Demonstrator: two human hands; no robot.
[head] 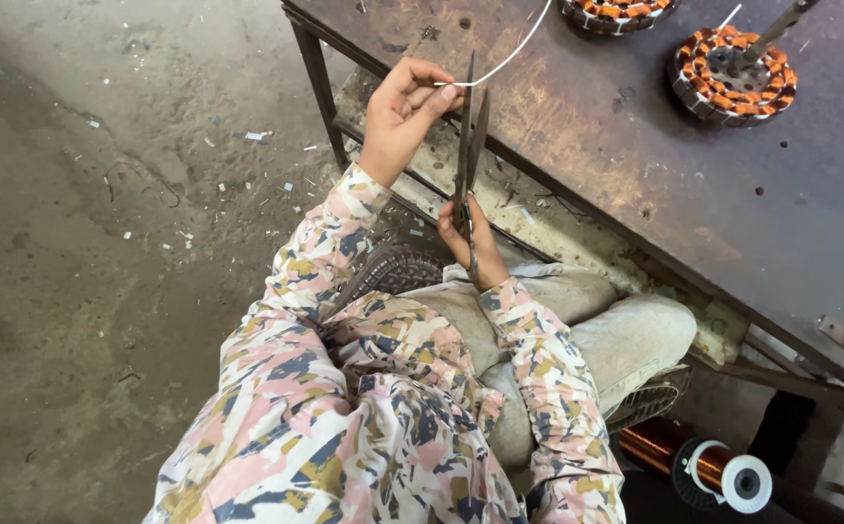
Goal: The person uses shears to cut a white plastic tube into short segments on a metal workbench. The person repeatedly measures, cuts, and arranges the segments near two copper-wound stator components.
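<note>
My left hand point(400, 114) pinches the end of a thin white tube point(505, 58) between thumb and fingertips; the tube runs up and right across the table edge. Lower down, my right hand point(470, 245) grips the handles of long dark scissors point(468, 146). Their blades point upward, slightly apart, with the tips on either side of the tube's end, right beside my left fingers. Both arms are in patterned pink, white and blue sleeves. I am seated with my knees drawn up under the table edge.
A rusty metal table point(635, 165) fills the upper right, carrying two round stators with copper windings point(732, 63) point(618, 12). A spool of copper wire point(708, 466) lies at the lower right. A shoe sole point(393, 272) shows by my knee. The concrete floor point(101, 243) is strewn with small scraps.
</note>
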